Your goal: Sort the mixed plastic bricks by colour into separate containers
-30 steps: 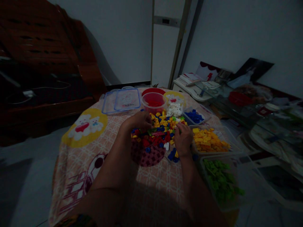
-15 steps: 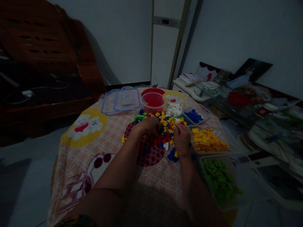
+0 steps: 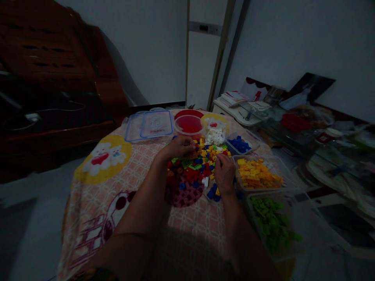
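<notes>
Mixed toy bricks point(image 3: 191, 173) in red, yellow, green, blue and white lie heaped at the table's middle. Over the heap's left part is my left hand point(image 3: 181, 147), its fingers pinched near a small red piece below the round tub. My right hand point(image 3: 225, 171) is curled at the heap's right edge, beside the box of yellow bricks point(image 3: 258, 173); anything between its fingers is too small to make out. Behind the heap stands a round tub with red pieces point(image 3: 189, 125), with white bricks point(image 3: 215, 136) to its right.
Blue bricks point(image 3: 239, 144) fill a small tray at the right, and green bricks point(image 3: 272, 224) a clear box nearer me. Blue-rimmed lids point(image 3: 156, 124) lie at the back left of the patterned tablecloth point(image 3: 193, 230). A cluttered glass table point(image 3: 304, 136) stands at the right.
My left hand has moved up and slightly left, away from the middle of the heap, uncovering red and green bricks. My right hand has hardly moved.
</notes>
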The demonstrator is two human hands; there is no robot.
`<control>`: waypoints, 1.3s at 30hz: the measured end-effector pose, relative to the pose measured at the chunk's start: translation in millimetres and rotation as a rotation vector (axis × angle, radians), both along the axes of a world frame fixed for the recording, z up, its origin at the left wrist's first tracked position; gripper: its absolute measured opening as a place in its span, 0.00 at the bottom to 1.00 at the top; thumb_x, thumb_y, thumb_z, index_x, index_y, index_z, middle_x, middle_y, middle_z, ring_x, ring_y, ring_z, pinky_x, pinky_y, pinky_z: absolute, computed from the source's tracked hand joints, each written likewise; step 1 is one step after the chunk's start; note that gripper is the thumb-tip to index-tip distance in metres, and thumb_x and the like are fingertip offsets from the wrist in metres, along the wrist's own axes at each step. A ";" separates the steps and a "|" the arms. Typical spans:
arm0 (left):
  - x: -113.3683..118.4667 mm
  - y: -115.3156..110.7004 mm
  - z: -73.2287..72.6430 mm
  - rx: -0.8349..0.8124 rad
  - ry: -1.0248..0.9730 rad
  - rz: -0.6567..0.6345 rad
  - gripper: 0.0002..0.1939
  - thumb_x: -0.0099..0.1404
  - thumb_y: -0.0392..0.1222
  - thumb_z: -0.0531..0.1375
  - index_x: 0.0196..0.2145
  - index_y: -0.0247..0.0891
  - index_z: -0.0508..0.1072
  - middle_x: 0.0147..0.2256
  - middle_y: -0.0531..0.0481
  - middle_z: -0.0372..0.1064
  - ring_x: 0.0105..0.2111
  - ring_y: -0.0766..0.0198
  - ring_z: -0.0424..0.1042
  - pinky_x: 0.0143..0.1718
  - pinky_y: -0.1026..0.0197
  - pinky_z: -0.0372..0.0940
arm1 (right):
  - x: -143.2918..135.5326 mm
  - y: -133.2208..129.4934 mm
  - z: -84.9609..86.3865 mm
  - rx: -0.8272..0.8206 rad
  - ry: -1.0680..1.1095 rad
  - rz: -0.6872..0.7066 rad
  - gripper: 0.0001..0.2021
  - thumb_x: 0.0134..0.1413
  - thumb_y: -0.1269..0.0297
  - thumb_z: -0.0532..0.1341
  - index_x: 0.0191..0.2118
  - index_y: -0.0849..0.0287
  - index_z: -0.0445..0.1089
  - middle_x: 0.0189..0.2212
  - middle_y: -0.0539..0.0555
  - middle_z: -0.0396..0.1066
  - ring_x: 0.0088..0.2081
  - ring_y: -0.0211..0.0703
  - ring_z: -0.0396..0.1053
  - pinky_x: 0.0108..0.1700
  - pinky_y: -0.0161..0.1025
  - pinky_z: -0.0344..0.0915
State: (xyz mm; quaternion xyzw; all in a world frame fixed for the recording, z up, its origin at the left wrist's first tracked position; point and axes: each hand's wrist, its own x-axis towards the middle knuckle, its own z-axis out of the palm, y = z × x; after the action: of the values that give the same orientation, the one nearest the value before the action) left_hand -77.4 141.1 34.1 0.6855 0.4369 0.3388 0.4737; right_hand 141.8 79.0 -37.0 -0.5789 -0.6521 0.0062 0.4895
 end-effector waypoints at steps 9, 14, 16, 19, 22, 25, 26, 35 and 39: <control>8.3 6.9 -4.5 -0.074 -0.572 0.494 0.17 0.48 0.39 0.70 0.35 0.32 0.73 0.23 0.53 0.73 0.23 0.67 0.72 0.29 0.65 0.69 | -1.1 -0.8 -0.6 -0.020 0.038 0.008 0.15 0.63 0.66 0.53 0.42 0.59 0.79 0.43 0.63 0.79 0.47 0.53 0.72 0.55 0.51 0.66; 6.6 7.5 -3.3 -0.027 -0.600 0.540 0.24 0.45 0.38 0.69 0.41 0.31 0.75 0.29 0.50 0.76 0.29 0.64 0.76 0.37 0.60 0.72 | -0.6 -0.3 -1.0 -0.023 0.047 0.014 0.15 0.62 0.67 0.54 0.42 0.59 0.79 0.44 0.63 0.78 0.47 0.53 0.72 0.55 0.51 0.66; 4.8 6.1 -1.7 -0.015 -0.538 0.508 0.23 0.45 0.40 0.70 0.40 0.31 0.76 0.29 0.48 0.77 0.29 0.62 0.76 0.37 0.60 0.72 | -0.4 -0.2 -0.9 -0.033 0.050 0.019 0.15 0.62 0.67 0.54 0.42 0.59 0.79 0.44 0.63 0.78 0.47 0.54 0.72 0.55 0.52 0.66; 2.0 2.7 0.7 -0.031 -0.436 0.395 0.20 0.44 0.43 0.71 0.36 0.31 0.78 0.28 0.46 0.77 0.29 0.60 0.77 0.34 0.60 0.71 | -0.7 -1.2 0.6 -0.029 0.039 0.014 0.15 0.63 0.67 0.54 0.42 0.60 0.79 0.44 0.64 0.78 0.47 0.54 0.72 0.55 0.53 0.66; 0.1 1.1 1.9 -0.021 -0.388 0.346 0.17 0.46 0.44 0.71 0.33 0.31 0.79 0.28 0.45 0.78 0.27 0.61 0.76 0.32 0.60 0.71 | -4.1 -4.6 4.3 0.002 -0.003 0.002 0.14 0.63 0.68 0.54 0.42 0.59 0.79 0.44 0.63 0.78 0.48 0.53 0.72 0.56 0.52 0.66; -1.5 1.7 2.3 0.012 -0.385 0.397 0.16 0.49 0.44 0.70 0.33 0.31 0.79 0.27 0.45 0.77 0.26 0.62 0.75 0.31 0.60 0.71 | -12.5 -10.2 9.8 0.023 -0.049 0.074 0.13 0.62 0.69 0.56 0.42 0.58 0.79 0.47 0.62 0.77 0.50 0.52 0.71 0.57 0.52 0.65; -2.0 2.0 2.6 0.016 -0.386 0.409 0.15 0.49 0.44 0.70 0.33 0.31 0.79 0.27 0.45 0.77 0.26 0.62 0.75 0.31 0.61 0.71 | -16.1 -12.4 11.7 0.026 -0.064 0.122 0.11 0.62 0.69 0.57 0.42 0.58 0.79 0.48 0.62 0.77 0.51 0.52 0.70 0.58 0.52 0.65; -0.9 -0.8 8.1 0.016 -0.389 0.421 0.14 0.49 0.44 0.70 0.31 0.32 0.78 0.26 0.47 0.75 0.25 0.64 0.73 0.29 0.62 0.69 | -28.0 -26.6 19.4 -0.141 -0.318 0.518 0.04 0.49 0.70 0.70 0.32 0.58 0.75 0.61 0.62 0.69 0.65 0.59 0.59 0.67 0.62 0.55; -1.1 -1.5 8.4 0.014 -0.378 0.418 0.14 0.49 0.44 0.70 0.32 0.33 0.78 0.26 0.47 0.75 0.25 0.64 0.73 0.29 0.62 0.68 | -25.5 -25.3 15.1 -0.150 -0.310 0.506 0.04 0.51 0.74 0.66 0.33 0.58 0.75 0.62 0.62 0.67 0.67 0.58 0.58 0.68 0.63 0.52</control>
State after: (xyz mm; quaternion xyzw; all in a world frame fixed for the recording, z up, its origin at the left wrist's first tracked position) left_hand -78.5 139.6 42.5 0.5084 0.4704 0.5541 0.4618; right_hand 116.3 53.7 -21.9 -0.4265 -0.8402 0.0877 0.3232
